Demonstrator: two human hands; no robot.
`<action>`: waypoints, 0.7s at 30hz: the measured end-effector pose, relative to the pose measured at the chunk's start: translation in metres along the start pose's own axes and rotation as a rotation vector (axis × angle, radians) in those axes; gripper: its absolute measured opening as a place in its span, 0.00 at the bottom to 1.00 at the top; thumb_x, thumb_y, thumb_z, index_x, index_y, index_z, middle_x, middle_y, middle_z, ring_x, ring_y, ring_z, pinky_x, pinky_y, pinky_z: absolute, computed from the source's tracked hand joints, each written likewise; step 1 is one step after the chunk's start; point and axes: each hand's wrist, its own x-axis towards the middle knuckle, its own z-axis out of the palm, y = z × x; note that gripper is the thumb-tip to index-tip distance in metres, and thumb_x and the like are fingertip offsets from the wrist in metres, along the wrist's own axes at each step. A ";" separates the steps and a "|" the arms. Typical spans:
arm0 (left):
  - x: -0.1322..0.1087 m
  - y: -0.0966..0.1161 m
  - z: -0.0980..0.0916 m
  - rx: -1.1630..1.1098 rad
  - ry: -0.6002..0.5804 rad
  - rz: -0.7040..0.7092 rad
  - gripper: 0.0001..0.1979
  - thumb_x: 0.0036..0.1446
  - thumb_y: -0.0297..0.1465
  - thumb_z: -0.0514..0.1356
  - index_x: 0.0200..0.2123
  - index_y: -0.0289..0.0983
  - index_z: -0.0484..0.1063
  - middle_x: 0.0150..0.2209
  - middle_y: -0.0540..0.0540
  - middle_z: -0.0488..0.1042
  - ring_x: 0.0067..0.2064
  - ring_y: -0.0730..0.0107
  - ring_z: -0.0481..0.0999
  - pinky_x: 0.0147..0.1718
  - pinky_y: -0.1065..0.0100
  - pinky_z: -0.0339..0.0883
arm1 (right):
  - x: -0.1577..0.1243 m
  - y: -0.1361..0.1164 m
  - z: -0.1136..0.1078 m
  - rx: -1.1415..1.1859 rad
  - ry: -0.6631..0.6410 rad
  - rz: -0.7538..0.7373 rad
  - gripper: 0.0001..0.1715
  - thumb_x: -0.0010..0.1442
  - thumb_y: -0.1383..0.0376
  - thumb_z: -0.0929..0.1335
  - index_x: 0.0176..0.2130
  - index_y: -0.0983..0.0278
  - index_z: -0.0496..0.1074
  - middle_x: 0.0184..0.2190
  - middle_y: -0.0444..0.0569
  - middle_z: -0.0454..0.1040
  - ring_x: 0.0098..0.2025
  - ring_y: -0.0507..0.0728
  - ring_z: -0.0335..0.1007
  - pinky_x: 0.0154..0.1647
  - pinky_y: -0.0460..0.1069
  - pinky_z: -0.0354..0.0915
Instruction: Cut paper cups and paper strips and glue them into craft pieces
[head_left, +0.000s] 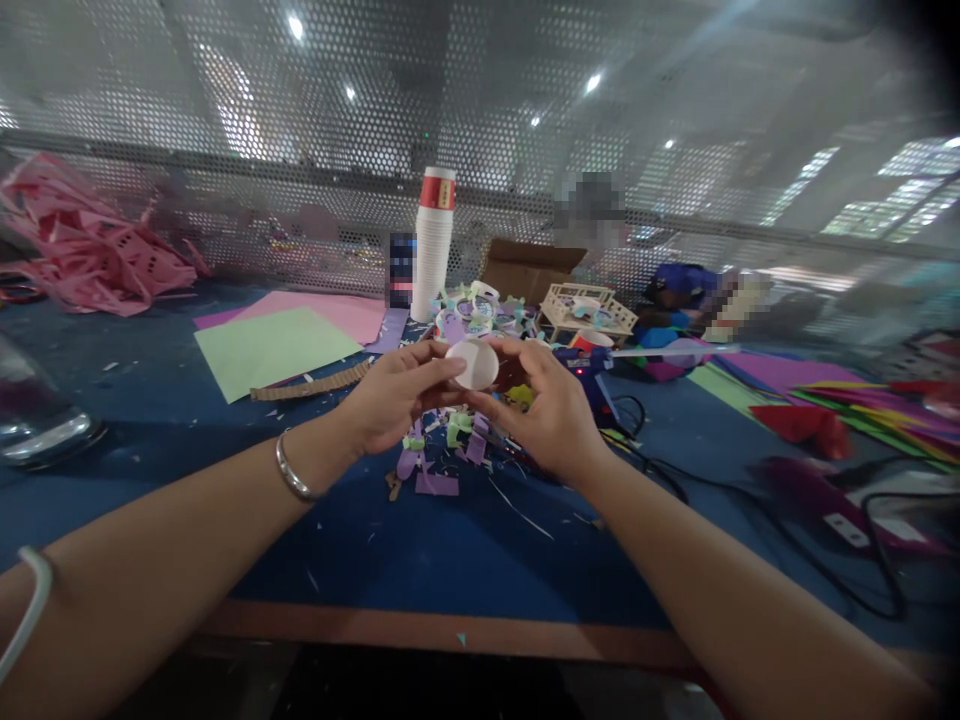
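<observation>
Between both hands, above the middle of the table, is a white round paper piece (477, 364), its flat face towards me. It resembles the base of a paper cup, but its far side is hidden. My left hand (401, 392) pinches its left edge, thumb on the face. Fingers of my right hand (544, 405) close around its right side. Below them lie purple and green paper scraps (437, 485). Just behind, a heap of small purple, green and white paper pieces (480, 308) is partly covered by the hands. A blue glue gun (591, 372) is right of my right hand.
A tall stack of paper cups (433, 250) stands behind the heap, beside a wooden tray (589, 310) and cardboard box (532, 268). Coloured sheets (277, 345) lie left, a corrugated cardboard strip (311, 384) nearer. Black cable (757, 492) crosses the right; a glass vessel (41, 410) stands far left.
</observation>
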 end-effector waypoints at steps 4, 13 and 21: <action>0.007 0.002 -0.009 -0.086 0.075 -0.029 0.11 0.51 0.28 0.70 0.38 0.32 0.77 0.42 0.41 0.81 0.43 0.64 0.81 0.48 0.66 0.75 | -0.002 0.005 0.005 0.177 -0.034 0.149 0.29 0.59 0.53 0.74 0.56 0.60 0.68 0.45 0.52 0.76 0.42 0.59 0.75 0.45 0.57 0.73; 0.004 -0.001 -0.008 -0.005 0.130 -0.032 0.12 0.50 0.31 0.71 0.37 0.34 0.77 0.35 0.43 0.80 0.35 0.68 0.81 0.32 0.70 0.71 | -0.004 -0.003 0.005 0.235 -0.096 0.286 0.16 0.66 0.53 0.68 0.32 0.61 0.73 0.26 0.45 0.73 0.28 0.53 0.70 0.32 0.50 0.66; 0.005 -0.002 -0.005 -0.023 0.202 0.037 0.10 0.52 0.32 0.70 0.34 0.35 0.74 0.32 0.46 0.79 0.34 0.70 0.81 0.34 0.69 0.71 | -0.003 -0.002 0.003 0.284 -0.073 0.285 0.16 0.66 0.54 0.68 0.32 0.62 0.72 0.26 0.45 0.72 0.26 0.51 0.67 0.29 0.50 0.64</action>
